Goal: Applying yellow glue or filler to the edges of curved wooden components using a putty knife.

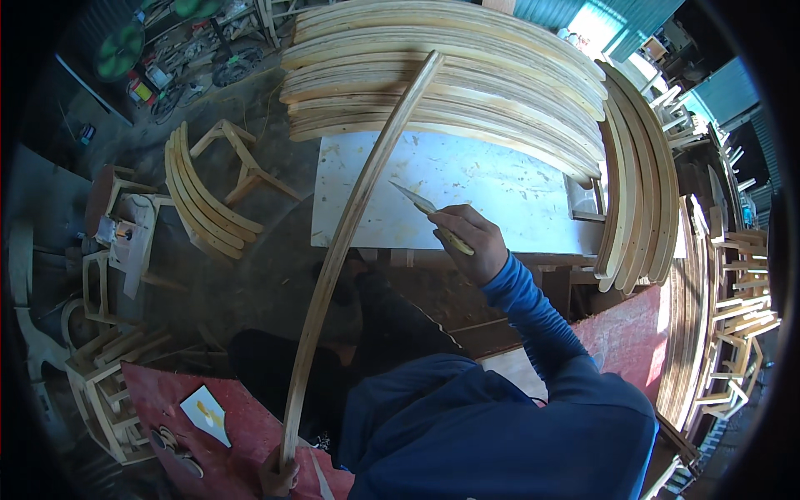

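Note:
A long, gently curved wooden strip (358,200) slants across the view, from my lap side up to its far end over the stacked wood. Low at the left, my left hand (279,473) is closed around its near end. In my right hand (479,242) is a small knife (425,204) with a yellowish handle and a thin tapering blade. The blade points up and left toward the strip, and a gap shows between them. Beneath the strip and knife lies a white tabletop (500,192) with stains.
Stacked curved wooden pieces (450,75) cover the table's far side; more curved pieces (637,183) stand at its right. Left are a bundle of curved slats (204,200) and a wooden frame (242,162). A white plate with a yellowish smear (206,414) lies on a red board (154,392).

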A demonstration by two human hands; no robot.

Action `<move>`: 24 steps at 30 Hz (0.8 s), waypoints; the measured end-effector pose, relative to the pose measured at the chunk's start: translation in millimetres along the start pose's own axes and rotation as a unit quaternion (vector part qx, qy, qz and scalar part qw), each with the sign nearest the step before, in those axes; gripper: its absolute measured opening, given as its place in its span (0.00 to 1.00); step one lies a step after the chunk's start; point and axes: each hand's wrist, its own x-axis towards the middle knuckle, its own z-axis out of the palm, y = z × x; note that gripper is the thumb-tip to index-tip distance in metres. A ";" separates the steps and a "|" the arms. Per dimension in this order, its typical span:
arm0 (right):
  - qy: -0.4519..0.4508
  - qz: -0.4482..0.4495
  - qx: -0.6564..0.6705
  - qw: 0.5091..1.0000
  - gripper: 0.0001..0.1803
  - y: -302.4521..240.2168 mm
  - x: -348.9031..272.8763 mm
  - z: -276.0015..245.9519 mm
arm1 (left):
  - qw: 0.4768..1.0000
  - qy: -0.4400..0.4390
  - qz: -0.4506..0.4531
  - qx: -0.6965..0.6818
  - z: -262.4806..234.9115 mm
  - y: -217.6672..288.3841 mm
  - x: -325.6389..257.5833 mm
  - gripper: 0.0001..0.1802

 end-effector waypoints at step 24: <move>0.009 0.005 -0.015 1.000 0.16 5.2 -13.1 -8.4 | 0.999 -0.023 -0.009 -0.024 18.0 30.7 -0.3 0.17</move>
